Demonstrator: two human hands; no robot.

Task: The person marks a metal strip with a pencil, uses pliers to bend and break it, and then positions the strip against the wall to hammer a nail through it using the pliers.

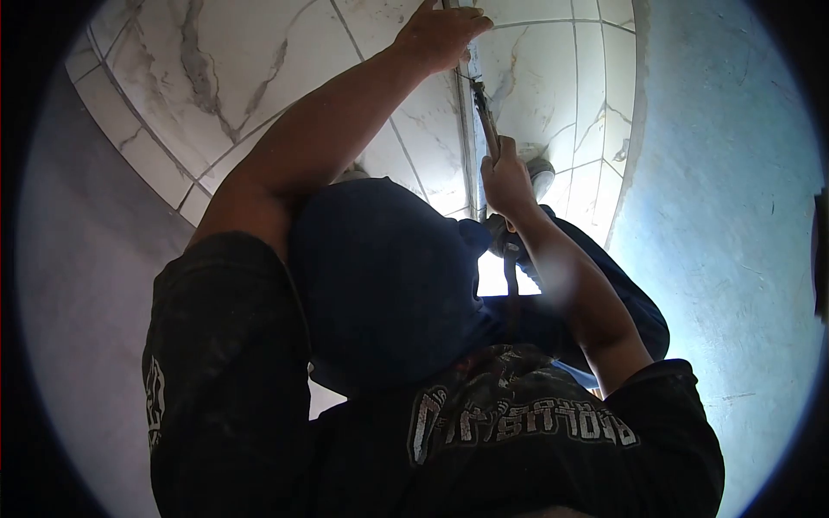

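Observation:
My left hand (440, 36) is closed over the upper part of a long, narrow metal bar (472, 160) on the tiled floor, its fingers bent across the bar. In my right hand (508, 180) is a slim tool with a long handle (486, 121); its dark head rests right at the bar, just below my left hand. The tool's exact kind is hard to tell. A thin wire end shows beside the tool's head. The bar's lower end runs between my bent knees, partly hidden by my dark blue trousers (389, 276).
White marbled tiles (518, 78) with grey joints cover the floor. A pale blue wall (725, 216) rises close on the right, and a greyish wall (95, 285) stands on the left. Part of a shoe (541, 176) shows beside my right wrist. Bright light falls between my legs.

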